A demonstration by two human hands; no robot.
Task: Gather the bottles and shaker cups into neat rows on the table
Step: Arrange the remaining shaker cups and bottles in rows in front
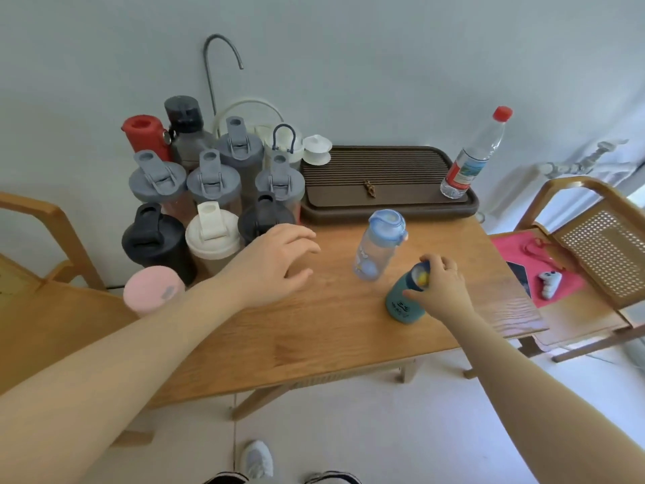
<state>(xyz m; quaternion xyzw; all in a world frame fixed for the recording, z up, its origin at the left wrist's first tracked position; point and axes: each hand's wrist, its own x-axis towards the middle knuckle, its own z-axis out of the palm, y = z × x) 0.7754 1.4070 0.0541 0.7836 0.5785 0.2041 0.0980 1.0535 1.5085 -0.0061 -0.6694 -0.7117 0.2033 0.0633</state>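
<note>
Bottles and shaker cups crowd the ten o'clock corner of a wooden table point(314, 344), seen from above. They stand packed in rough rows: a red bottle point(145, 134) and a dark grey bottle point(185, 129) at the back, four grey-lidded shaker cups point(213, 181) in the middle, a black shaker cup point(153, 239) and a cream shaker cup point(213, 239) nearer, and a pink cup point(153, 289) at the table's nine o'clock edge.

The left hand point(275, 260) hovers over the table just beside this cluster, its grip released, fingers spread and loosely bent, holding nothing.

A pale blue see-through bottle point(378, 248) stands alone near the table's centre, leaning slightly in the wide-angle view, well apart from the cluster. At its four o'clock, a teal bottle point(406, 298) stands upright. The right hand point(441, 288) is grasping the teal bottle at its top, fingers curled over the lid and thumb against its side.

A dark brown slatted tray point(384, 200) lies along the twelve o'clock edge of the table. A clear plastic water bottle point(474, 155) with a red cap stands on the tray's two o'clock corner. A small white lidded cup point(317, 150) sits at the tray's ten o'clock corner.

A wooden chair point(593, 260) with a woven cane back stands at three o'clock, with a red cloth point(523, 253) on its seat.
</note>
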